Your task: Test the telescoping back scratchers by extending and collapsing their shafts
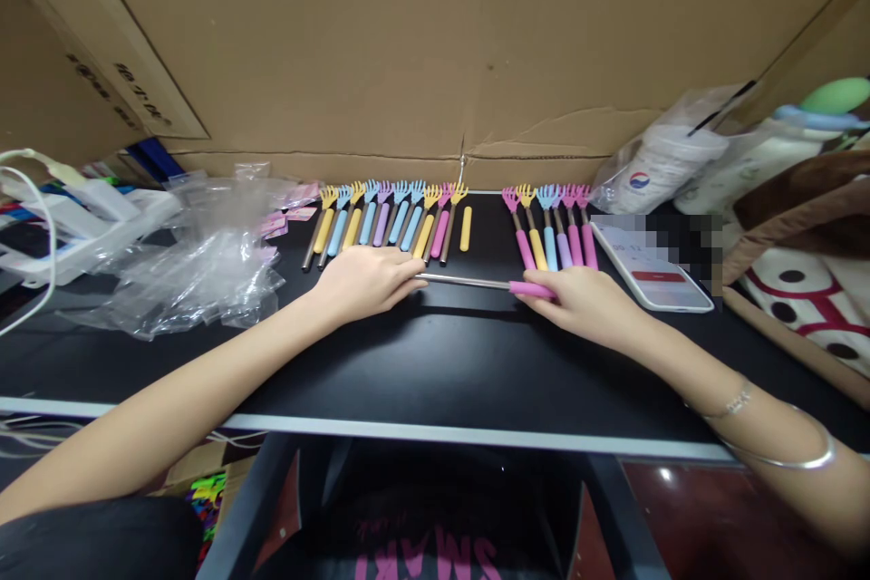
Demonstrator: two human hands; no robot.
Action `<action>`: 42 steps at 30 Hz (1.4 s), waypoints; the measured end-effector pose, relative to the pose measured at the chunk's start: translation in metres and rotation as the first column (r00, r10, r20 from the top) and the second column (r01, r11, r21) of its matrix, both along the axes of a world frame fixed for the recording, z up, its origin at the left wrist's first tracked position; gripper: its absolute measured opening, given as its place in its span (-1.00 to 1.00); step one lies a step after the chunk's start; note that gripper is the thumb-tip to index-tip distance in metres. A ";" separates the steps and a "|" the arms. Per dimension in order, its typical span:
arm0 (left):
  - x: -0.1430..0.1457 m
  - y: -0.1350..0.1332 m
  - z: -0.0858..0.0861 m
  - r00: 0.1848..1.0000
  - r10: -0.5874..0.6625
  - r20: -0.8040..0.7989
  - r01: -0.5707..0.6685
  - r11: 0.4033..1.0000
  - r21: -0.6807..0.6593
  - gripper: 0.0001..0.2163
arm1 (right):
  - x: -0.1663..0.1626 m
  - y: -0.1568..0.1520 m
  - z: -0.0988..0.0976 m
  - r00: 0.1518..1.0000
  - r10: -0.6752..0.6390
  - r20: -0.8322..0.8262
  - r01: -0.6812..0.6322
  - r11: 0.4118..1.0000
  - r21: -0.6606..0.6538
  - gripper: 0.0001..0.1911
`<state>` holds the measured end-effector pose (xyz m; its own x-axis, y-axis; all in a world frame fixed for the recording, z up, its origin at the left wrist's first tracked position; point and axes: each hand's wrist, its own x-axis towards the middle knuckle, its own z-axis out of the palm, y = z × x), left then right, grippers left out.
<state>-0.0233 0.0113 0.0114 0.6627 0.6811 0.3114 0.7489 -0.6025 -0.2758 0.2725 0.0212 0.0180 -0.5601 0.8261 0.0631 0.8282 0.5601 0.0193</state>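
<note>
Between my hands, a back scratcher (468,280) with a thin metal rod and a pink grip lies level above the black table. My left hand (371,281) is closed round the rod's left end and covers whatever is there. The pink grip's end is held in my right hand (577,301), fingers wrapped round it. Behind my left hand lies a row of several back scratchers (368,222) with claw heads in yellow, blue, purple and pink. One loose yellow grip (466,228) lies at that row's right end. A second row of back scratchers (549,236) sits just behind my right hand.
Clear plastic bags (210,254) pile up at left, beside a white power strip (101,222). A phone (652,267), a bagged cup (670,165) and a brown-edged bag (802,227) stand at right. A cardboard wall (408,45) closes off the back.
</note>
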 end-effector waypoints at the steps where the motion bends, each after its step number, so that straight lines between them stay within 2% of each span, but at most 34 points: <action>1: 0.001 0.000 -0.001 1.000 0.010 0.005 -0.010 0.999 -0.031 -0.67 | 0.000 0.000 0.000 1.000 -0.006 0.028 0.005 0.999 0.048 -0.69; 7: 0.006 -0.003 -0.002 0.998 0.052 -0.040 -0.059 0.977 -0.203 -0.69 | 0.005 0.002 -0.002 0.990 -0.010 0.138 -0.024 0.969 0.246 -0.71; 11: 0.007 -0.004 0.000 1.000 0.023 0.002 -0.021 0.937 -0.349 -0.67 | 0.007 0.004 -0.004 0.989 0.003 0.150 -0.055 0.938 0.342 -0.74; 17: 0.006 -0.003 0.001 0.996 0.020 0.092 0.028 0.869 -0.494 -0.63 | 0.009 0.004 -0.005 0.991 0.029 0.134 -0.079 0.918 0.388 -0.70; 22: 0.006 0.000 0.001 0.991 0.039 0.127 0.035 0.845 -0.533 -0.60 | 0.009 0.003 -0.005 0.991 0.050 0.122 -0.096 0.912 0.400 -0.71; 26: 0.004 0.002 0.002 0.987 0.037 0.156 0.056 0.835 -0.547 -0.62 | 0.006 0.001 -0.002 0.993 0.066 0.096 -0.098 0.923 0.372 -0.70; 29: -0.001 0.005 0.007 0.981 0.025 0.191 0.092 0.812 -0.577 -0.64 | 0.006 0.002 0.002 0.996 0.084 0.043 -0.093 0.952 0.293 -0.69; 33: -0.008 0.010 0.016 0.975 -0.023 0.222 0.169 0.727 -0.666 -0.68 | 0.011 0.008 0.005 0.988 0.143 -0.051 -0.136 0.983 0.124 -0.71; 35: -0.012 0.011 0.020 0.977 -0.025 0.211 0.168 0.700 -0.695 -0.69 | 0.013 0.011 0.006 0.985 0.156 -0.077 -0.151 0.986 0.070 -0.69; 37: -0.014 0.010 0.024 0.983 -0.008 0.184 0.135 0.711 -0.690 -0.70 | 0.015 0.013 0.008 0.984 0.155 -0.091 -0.152 0.988 0.041 -0.67; 42: -0.021 0.011 0.029 0.998 0.047 0.050 -0.012 0.841 -0.540 -0.72 | 0.020 0.015 0.013 0.988 0.117 -0.101 -0.115 0.993 0.025 -0.61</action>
<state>-0.0441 0.0222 0.0407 0.6319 0.7716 -0.0731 0.7730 -0.6206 0.1315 0.2921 0.0360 0.0315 -0.6419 0.7539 0.1397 0.7557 0.6529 -0.0509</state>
